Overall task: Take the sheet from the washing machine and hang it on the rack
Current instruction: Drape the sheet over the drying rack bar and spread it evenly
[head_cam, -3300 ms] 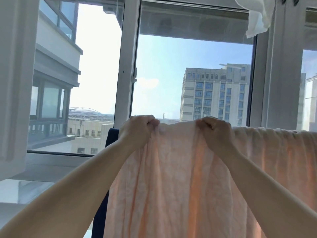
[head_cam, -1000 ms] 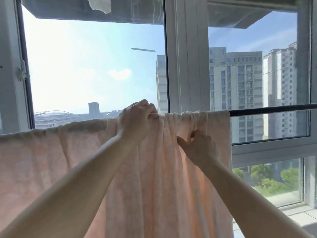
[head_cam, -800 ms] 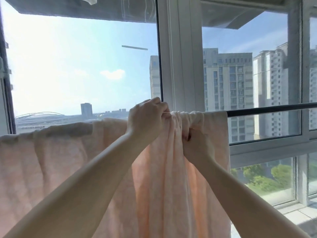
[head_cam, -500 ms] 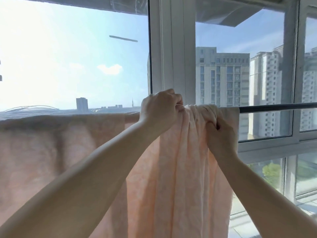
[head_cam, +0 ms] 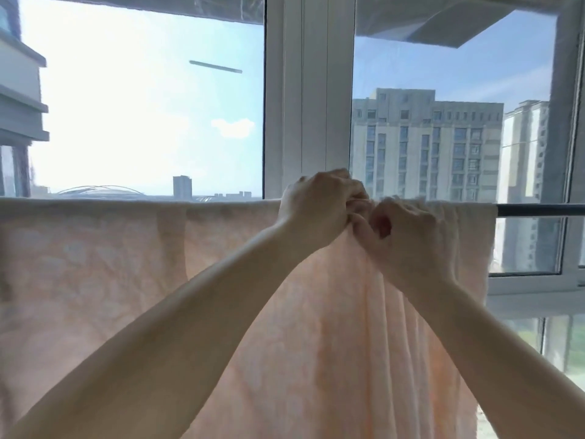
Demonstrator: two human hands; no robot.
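Note:
A pale peach sheet (head_cam: 95, 264) with a faint white pattern hangs over a dark horizontal rack bar (head_cam: 538, 209) in front of the window. It covers the bar from the left edge of view almost to the right. My left hand (head_cam: 319, 207) grips bunched folds of the sheet at the top of the bar. Right beside it, touching, my right hand (head_cam: 408, 242) grips the same bunch of cloth. Gathered pleats fall below both hands. The sheet's right edge hangs at about three quarters across the view.
A white window frame post (head_cam: 310, 90) stands straight behind the hands. Glass panes on both sides show sky and tall buildings (head_cam: 424, 147). A short bare stretch of the bar runs to the right edge.
The left part of the sheet now lies flatter along the bar. My right hand has risen to the bar top and closed in next to my left hand on the bunched folds.

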